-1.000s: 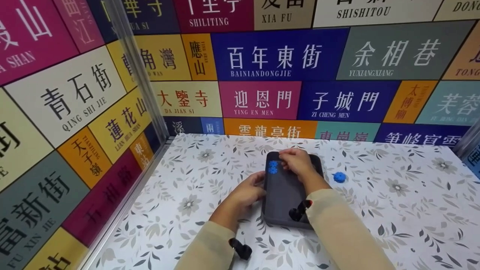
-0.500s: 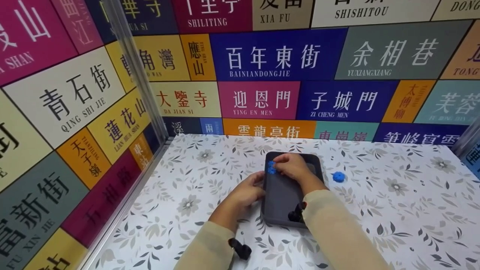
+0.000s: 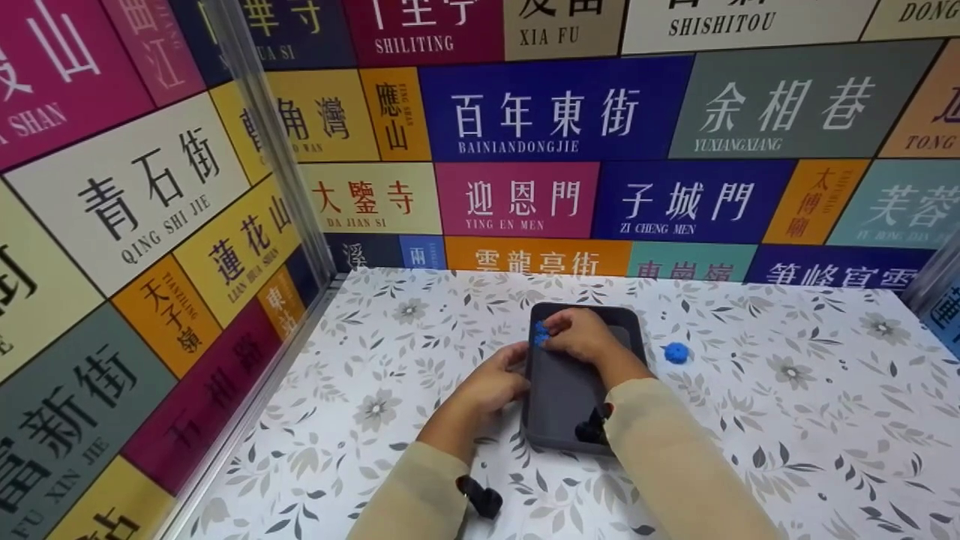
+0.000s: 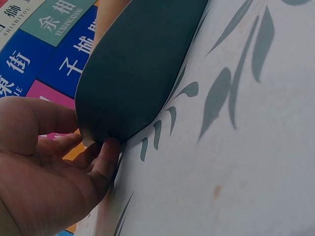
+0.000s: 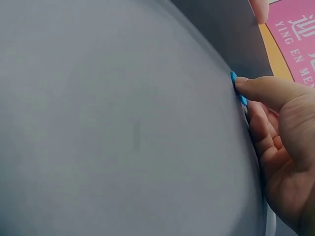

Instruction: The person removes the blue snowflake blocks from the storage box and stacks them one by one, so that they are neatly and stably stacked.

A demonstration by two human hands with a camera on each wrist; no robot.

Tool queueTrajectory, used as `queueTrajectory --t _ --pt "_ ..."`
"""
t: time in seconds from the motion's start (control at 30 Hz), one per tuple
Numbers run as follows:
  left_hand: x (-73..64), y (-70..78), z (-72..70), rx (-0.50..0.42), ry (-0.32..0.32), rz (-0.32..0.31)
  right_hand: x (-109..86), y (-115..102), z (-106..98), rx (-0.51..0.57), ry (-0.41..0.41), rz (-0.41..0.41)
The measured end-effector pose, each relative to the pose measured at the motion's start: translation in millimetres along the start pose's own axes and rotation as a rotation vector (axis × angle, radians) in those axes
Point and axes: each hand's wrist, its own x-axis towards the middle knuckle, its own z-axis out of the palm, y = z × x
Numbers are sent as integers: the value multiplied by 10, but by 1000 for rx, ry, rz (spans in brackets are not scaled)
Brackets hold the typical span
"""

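A dark grey rectangular tray (image 3: 570,390) lies on the table with its long side pointing away from me. My left hand (image 3: 495,384) holds its left side; in the left wrist view the fingers (image 4: 106,160) meet the tray's outer wall (image 4: 135,64). Inside the tray's far left corner, my right hand (image 3: 583,336) pinches at small blue flower-shaped pieces (image 3: 541,333). Close up in the right wrist view, the thumb presses a thin blue piece (image 5: 239,88) near the tray wall. The fingers partly cover the pieces, so how many are held is hidden.
One more blue flower-like piece (image 3: 676,352) lies on the table just right of the tray. The floral-patterned tabletop (image 3: 810,435) meets a panel (image 3: 525,150) of coloured street-name signs at the back and left. Black wrist cameras (image 3: 484,501) are strapped over the sleeves.
My right hand has come down and left inside the tray, onto the blue pieces in the far left corner, now partly covering them. My left hand and the tray stay in place.
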Motion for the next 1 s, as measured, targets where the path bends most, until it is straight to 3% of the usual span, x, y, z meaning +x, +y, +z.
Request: queueTrajectory --t 0.43,0.63,1.0 --pt "-11 13 5 -9 -5 4 -22 -64 -26 -82 -33 0" --pt "-9 8 4 -20 -32 21 -34 -83 -32 -137 -35 -61" --pt "-9 -9 12 -39 -7 10 -54 -115 -46 -186 -70 -74"
